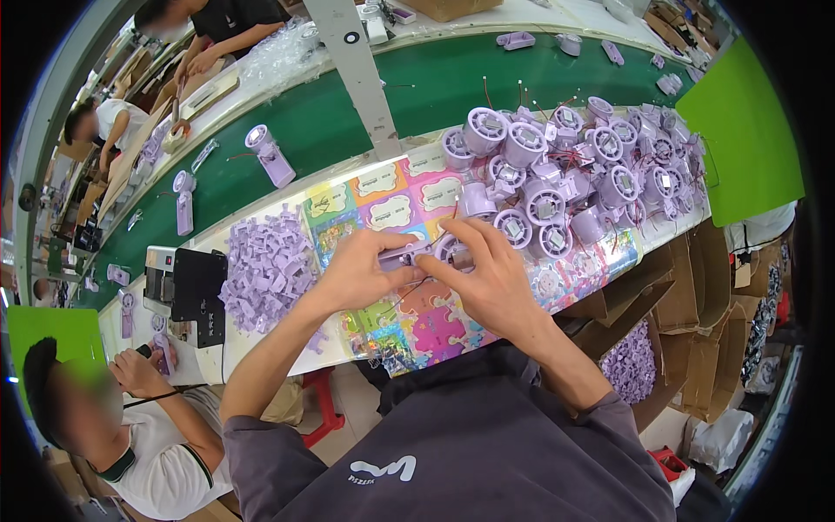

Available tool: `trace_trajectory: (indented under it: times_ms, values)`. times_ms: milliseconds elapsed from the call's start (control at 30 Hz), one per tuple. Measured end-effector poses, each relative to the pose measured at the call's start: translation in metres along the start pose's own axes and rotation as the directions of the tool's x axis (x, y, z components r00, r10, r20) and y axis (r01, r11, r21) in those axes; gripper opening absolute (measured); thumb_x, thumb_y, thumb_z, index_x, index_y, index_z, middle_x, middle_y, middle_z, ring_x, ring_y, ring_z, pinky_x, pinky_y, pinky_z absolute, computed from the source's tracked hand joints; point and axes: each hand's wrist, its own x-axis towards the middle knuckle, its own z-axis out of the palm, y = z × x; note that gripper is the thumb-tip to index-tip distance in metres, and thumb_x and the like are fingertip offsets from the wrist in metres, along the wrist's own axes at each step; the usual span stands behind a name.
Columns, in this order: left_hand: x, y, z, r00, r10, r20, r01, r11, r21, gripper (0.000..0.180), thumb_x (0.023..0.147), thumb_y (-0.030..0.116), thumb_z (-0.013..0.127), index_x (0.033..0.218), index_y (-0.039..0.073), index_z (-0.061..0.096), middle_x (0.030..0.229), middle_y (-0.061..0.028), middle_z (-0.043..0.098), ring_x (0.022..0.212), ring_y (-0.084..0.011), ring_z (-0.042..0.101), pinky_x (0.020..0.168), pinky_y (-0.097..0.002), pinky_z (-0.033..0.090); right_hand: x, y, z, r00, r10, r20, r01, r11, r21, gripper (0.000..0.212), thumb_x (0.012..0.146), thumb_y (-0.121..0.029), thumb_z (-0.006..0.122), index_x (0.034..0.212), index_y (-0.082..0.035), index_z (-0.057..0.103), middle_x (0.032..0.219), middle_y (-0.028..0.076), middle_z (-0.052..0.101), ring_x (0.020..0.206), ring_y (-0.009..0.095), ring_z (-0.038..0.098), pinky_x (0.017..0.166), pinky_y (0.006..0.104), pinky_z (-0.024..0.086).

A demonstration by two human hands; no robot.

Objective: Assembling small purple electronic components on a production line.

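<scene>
Over the middle of the bench, both my hands hold one lilac plastic housing (400, 256) with a long handle and a round head, like a small handheld fan body. My left hand (358, 271) pinches the handle end between thumb and fingers. My right hand (489, 280) closes around the round head, its thumb pressed near the joint. Thin dark wires hang below the housing. Fingers cover part of it, so its inside is only partly seen. Just left of my hands lies a heap of small lilac plastic clips (268, 270). Several round-headed lilac housings (544, 204) with red wires are piled to the right.
A colourful printed sheet (426, 326) covers the bench below my hands. Beyond runs a green conveyor belt (322, 130) carrying scattered lilac parts, with a metal post (352, 70) before it. A black device (198, 296) stands left. Cardboard boxes (696, 304) sit right; a co-worker (165, 426) sits left.
</scene>
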Motion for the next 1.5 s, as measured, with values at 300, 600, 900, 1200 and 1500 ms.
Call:
trace_trajectory:
  times_ms: [300, 600, 900, 1200, 1500]
  values:
    - [-0.023, -0.006, -0.005, 0.992, -0.059, -0.111, 0.064, 0.997, 0.046, 0.046, 0.078, 0.025, 0.084, 0.115, 0.000, 0.072, 0.100, -0.0179, 0.075, 0.088, -0.0266, 0.073, 0.080, -0.0355, 0.054, 0.013, -0.011, 0.008, 0.999, -0.016, -0.046, 0.024, 0.987, 0.160, 0.046, 0.071, -0.007, 0.069, 0.114, -0.021, 0.072, 0.132, 0.014, 0.055, 0.118, 0.036, 0.056, 0.095, 0.0457, 0.050]
    - [0.051, -0.088, -0.097, 0.754, -0.357, -0.552, 0.117, 0.900, -0.421, 0.027, 0.094, 0.022, 0.069, 0.100, -0.004, 0.071, 0.084, -0.0052, 0.071, 0.071, -0.0110, 0.064, 0.064, -0.0278, 0.050, -0.008, -0.007, 0.054, 0.975, 0.205, -0.081, -0.162, 0.917, 0.366, 0.052, 0.074, -0.004, 0.073, 0.125, -0.007, 0.062, 0.132, 0.020, 0.055, 0.100, 0.033, 0.064, 0.086, 0.0421, 0.054]
    - [0.184, -0.211, -0.151, 0.468, -0.451, -0.760, 0.352, 0.884, -0.308, 0.028, 0.087, 0.015, 0.067, 0.103, -0.007, 0.068, 0.097, -0.0232, 0.069, 0.086, -0.0354, 0.069, 0.074, -0.0431, 0.054, -0.029, -0.008, 0.083, 0.947, 0.303, 0.109, -0.321, 0.863, 0.391, 0.038, 0.083, -0.008, 0.071, 0.119, -0.003, 0.061, 0.117, 0.016, 0.059, 0.100, 0.034, 0.062, 0.085, 0.0412, 0.053]
    - [0.234, -0.147, -0.143, 0.568, 0.477, -0.671, 0.204, 0.708, 0.676, 0.048, 0.078, 0.007, 0.061, 0.125, 0.001, 0.059, 0.125, -0.0262, 0.056, 0.112, -0.0445, 0.055, 0.101, -0.0499, 0.044, -0.024, -0.002, 0.085, 0.928, 0.343, 0.143, -0.370, 0.887, 0.276, 0.031, 0.081, -0.006, 0.069, 0.111, -0.001, 0.063, 0.112, 0.014, 0.061, 0.104, 0.032, 0.062, 0.089, 0.0403, 0.053]
    - [0.253, -0.175, -0.107, 0.770, 0.305, -0.561, 0.287, 0.620, 0.730, 0.046, 0.078, 0.019, 0.071, 0.122, 0.013, 0.061, 0.117, -0.0227, 0.045, 0.104, -0.0417, 0.048, 0.087, -0.0485, 0.049, -0.022, -0.003, 0.090, 0.938, 0.322, 0.125, -0.345, 0.885, 0.312, 0.032, 0.079, -0.005, 0.069, 0.110, 0.000, 0.063, 0.109, 0.015, 0.060, 0.102, 0.033, 0.061, 0.089, 0.0406, 0.052]
